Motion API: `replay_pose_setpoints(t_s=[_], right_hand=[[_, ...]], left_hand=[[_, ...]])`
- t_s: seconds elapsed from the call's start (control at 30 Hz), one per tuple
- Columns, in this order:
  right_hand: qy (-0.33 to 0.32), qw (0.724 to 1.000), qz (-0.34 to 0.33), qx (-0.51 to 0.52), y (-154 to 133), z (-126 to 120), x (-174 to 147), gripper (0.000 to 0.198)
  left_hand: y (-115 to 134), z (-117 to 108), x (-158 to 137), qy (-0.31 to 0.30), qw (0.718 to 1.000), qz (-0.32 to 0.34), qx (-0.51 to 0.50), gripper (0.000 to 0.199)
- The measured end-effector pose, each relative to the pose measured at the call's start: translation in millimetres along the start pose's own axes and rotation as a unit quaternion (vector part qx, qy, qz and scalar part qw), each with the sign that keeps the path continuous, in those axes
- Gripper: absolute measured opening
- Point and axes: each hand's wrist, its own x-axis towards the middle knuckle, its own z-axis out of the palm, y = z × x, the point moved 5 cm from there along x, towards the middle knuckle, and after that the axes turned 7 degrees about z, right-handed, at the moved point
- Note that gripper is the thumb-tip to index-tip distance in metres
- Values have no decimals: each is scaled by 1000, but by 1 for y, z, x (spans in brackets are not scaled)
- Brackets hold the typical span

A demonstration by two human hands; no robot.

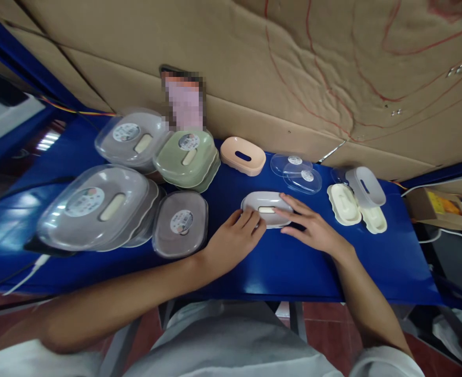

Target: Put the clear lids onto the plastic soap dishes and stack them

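Observation:
A small grey oval soap dish with a cream bar-shaped piece in its middle lies on the table before me. At its left front rim my left hand is closed, with curled fingers pressed on the edge; the fingertips are partly hidden. My right hand rests over the dish's right end, fingers stretched and apart, one fingertip at the cream piece. Behind the dish lie overlapping clear oval lids with round stickers. A peach oval piece with a slot sits farther back.
Stacked grey lidded boxes, a green lidded box and a dark grey one fill the left. Cream wavy trays and a grey slotted piece are at right. Cardboard walls the blue table's back.

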Motion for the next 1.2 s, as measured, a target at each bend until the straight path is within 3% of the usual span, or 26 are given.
replay_pose_setpoints(t_s=[0.13, 0.23, 0.3, 0.43, 0.53, 0.67, 0.73, 0.9, 1.03, 1.2], right_hand=[[139, 979, 105, -110, 47, -26, 24, 60], [156, 964, 156, -149, 80, -29, 45, 70], [162, 967, 151, -128, 88, -27, 52, 62], [248, 954, 123, -115, 65, -31, 36, 46], [285, 946, 101, -114, 29, -30, 10, 47], [244, 966, 54, -63, -13, -7, -17, 59], [208, 977, 11, -43, -23, 9, -24, 67], [152, 983, -72, -79, -26, 27, -28, 83], [194, 963, -116, -145, -31, 27, -33, 88], [219, 954, -131, -157, -35, 29, -35, 86]], left_hand=[[5, -2, -5, 0, 1000, 12, -9, 28], [5, -6, -8, -6, 999, 13, -40, 22], [4, -7, -10, -16, 997, 1, -75, 14], [7, -12, -13, -10, 993, -6, -115, 13], [5, -19, -13, 20, 994, -30, -105, 31], [-6, -23, -11, 57, 989, -85, -102, 78], [-10, -19, -12, 54, 985, -105, -128, 89], [-5, -7, -18, 39, 980, -110, -163, 70], [4, -2, -26, 60, 974, -133, -170, 59], [8, 5, -27, 53, 963, -183, -190, 65]])
